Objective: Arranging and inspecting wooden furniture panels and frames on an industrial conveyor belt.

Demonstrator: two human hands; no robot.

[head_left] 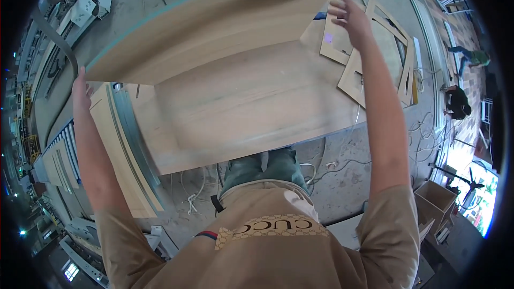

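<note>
A long wooden panel (214, 29) with a pale blue-green far edge stands tilted up over a flat wooden board (251, 99) on the bench. My left hand (81, 92) is at the panel's left end, its fingers against the corner; part of the grip is hidden. Just off the panel's right end is my right hand (350, 18), fingers spread and curved, with nothing visible in it. The panel's lower edge meets the board, and a soft shadow lies along its upper part.
Cut-out wooden frames (348, 77) lie in a loose pile right of the board. Wooden strips (120, 144) are stacked at left. Cables (342, 163) run over the floor. Two people (458, 101) are at the far right. An open wooden box (436, 200) stands at lower right.
</note>
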